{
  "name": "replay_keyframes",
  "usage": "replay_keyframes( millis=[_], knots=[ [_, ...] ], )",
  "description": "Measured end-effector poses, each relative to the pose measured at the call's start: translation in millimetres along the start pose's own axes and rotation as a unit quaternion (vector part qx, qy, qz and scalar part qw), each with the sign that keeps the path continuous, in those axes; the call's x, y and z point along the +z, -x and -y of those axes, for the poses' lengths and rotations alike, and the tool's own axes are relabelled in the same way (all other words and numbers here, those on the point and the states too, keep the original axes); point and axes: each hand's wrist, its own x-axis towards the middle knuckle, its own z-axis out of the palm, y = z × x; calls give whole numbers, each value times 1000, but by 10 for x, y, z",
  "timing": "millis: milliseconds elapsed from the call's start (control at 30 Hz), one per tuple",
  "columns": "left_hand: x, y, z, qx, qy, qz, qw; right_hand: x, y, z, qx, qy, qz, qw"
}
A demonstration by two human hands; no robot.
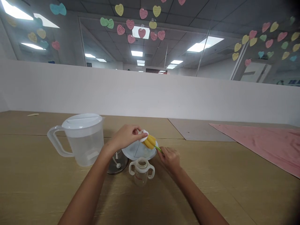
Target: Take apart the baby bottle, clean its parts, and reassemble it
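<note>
Left hand (pixel 126 136) pinching white ring (pixel 143 136) | right hand (pixel 170 157) gripping yellow sponge brush (pixel 150 142) by stem, sponge against ring, between hands | two-handled bottle (pixel 141 173) below hands, open-topped | I judge cleaning midway: ring not on bottle; what's clean, my feed can't tell

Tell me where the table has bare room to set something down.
Free: tan tabletop between right hand and pink cloth, and left of the translucent plastic pitcher. Crowded: where the clear two-handled bottle, pale round bowl and round metal object cluster.
</note>
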Motion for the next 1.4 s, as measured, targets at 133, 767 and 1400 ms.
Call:
replay_keyframes(
  millis=[133, 767, 1400],
  knots=[
    [-157, 54, 218, -54, -129, -83, 987, 45, 7, -60, 69, 32, 5, 997],
    [325, -108, 1077, -277, -135, 290, 906, 140, 66, -74, 100, 28, 37, 994],
    [213, -126, 436, -101, -201, 123, 967, 76, -25, 46, 271, -71, 217, 935]
  ],
)
